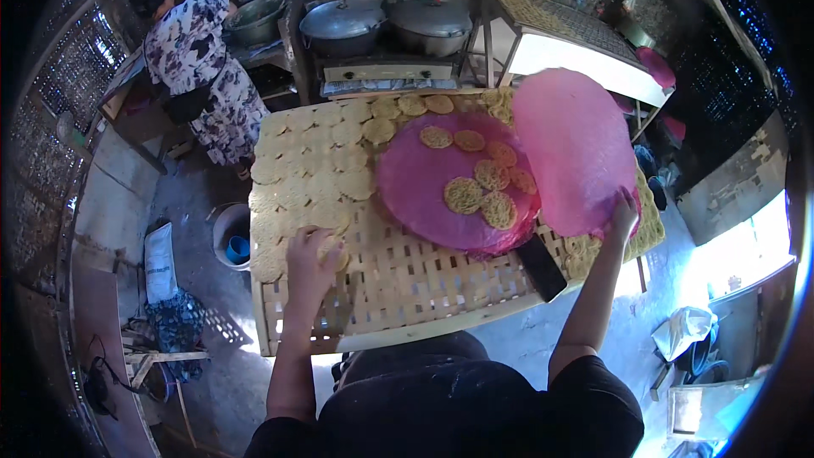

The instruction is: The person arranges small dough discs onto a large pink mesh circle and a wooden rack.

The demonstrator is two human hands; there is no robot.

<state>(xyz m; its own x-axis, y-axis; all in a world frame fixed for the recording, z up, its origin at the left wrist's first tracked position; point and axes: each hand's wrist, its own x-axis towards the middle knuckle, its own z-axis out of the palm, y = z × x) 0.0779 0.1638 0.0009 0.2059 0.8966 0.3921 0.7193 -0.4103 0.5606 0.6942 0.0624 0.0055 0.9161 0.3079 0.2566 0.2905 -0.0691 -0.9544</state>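
A round pink plastic sheet (570, 153) is lifted at the right, its near edge pinched in my right hand (623, 214). Beneath it and to its left, another pink sheet (407, 178) lies on the woven bamboo rack (381, 288). Several lacy, yellow noodle-like discs (463, 196) rest on that lower sheet. My left hand (310, 261) is at the rack's left part, fingers curled at a pale yellow disc (341, 256) that they partly cover. Rows of flat pale discs (297, 153) cover the rack's far left.
A black phone (541, 268) lies at the rack's near right edge. Lidded pots (342, 19) sit on a stove behind the rack. At the far left, another person (195, 68) stands by a large basin (256, 19). A bucket (231, 236) is on the floor left of the rack.
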